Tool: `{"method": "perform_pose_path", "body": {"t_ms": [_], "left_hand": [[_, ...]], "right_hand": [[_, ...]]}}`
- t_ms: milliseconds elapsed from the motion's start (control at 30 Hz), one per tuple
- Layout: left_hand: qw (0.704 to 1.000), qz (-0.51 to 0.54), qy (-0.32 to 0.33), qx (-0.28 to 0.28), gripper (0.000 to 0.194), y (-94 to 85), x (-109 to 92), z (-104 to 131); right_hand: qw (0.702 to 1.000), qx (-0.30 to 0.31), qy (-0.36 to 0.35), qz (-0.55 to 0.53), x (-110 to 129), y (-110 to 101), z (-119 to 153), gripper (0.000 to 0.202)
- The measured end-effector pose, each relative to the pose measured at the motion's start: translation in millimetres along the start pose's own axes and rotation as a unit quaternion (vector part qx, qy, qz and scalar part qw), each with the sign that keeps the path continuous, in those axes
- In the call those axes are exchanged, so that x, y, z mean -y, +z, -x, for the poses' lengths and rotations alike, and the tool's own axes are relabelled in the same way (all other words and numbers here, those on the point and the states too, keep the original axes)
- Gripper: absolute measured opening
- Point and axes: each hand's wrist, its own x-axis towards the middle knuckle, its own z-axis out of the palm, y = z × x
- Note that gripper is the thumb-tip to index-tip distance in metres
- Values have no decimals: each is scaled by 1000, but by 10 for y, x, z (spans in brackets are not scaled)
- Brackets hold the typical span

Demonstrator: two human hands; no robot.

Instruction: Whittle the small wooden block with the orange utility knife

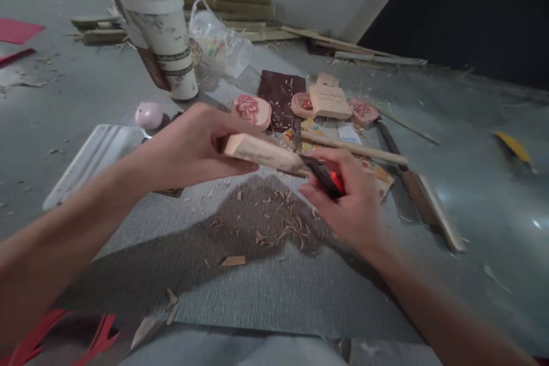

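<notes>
My left hand [189,146] is closed around one end of a pale wooden piece [263,151], held up above the work surface. My right hand [349,203] grips a black-and-red utility knife [323,176] whose dark front end meets the right end of the wood. The blade itself is too blurred to make out. Below both hands, curled wood shavings [295,226] and small chips lie in the shadow on the grey mat [257,303]. One flat chip [234,261] rests nearer to me.
Behind the hands are wooden blocks with red drawings [251,111], a dark sheet [281,97] and a wooden stick [355,147]. A white tumbler [171,51] stands at the back left beside a plastic bag [221,43]. Bamboo strips [240,8] lie along the wall.
</notes>
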Motion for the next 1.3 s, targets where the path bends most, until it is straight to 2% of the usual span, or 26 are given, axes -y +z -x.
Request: {"method": "perform_pose_path", "body": {"t_ms": [100,200,267,367,467,533,667,933,1067,1167,1300], "left_hand": [[997,25,40,67,30,128,102,39],[991,0,115,74,33,230,201,69],[989,-12,135,55,35,291,250,110],[991,-43,123,8,36,374,299,184],[989,-56,135,-29,38,445,324,228],[988,-53,142,-42,37,480,326,228],[992,-25,114,-57,29,524,304,190],[998,58,16,-15,20,576,317,158],[998,52,39,-14,25,564,335,167],[997,28,71,22,34,571,312,150],[994,20,93,60,46,629,295,144]], "right_hand": [[997,31,12,-68,45,35,26,27],[992,28,35,-116,57,88,45,17],[982,22,78,-172,61,121,55,15],[943,13,150,-298,70,154,58,14],[911,3,172,-374,66,168,45,14],[906,-6,174,-385,48,169,37,14],[902,0,183,-392,-8,167,47,13],[875,59,210,-432,-50,192,90,20],[868,69,209,-445,-41,194,86,20],[868,70,203,-449,-20,183,81,15],[888,56,182,-419,-11,171,88,15]]}}
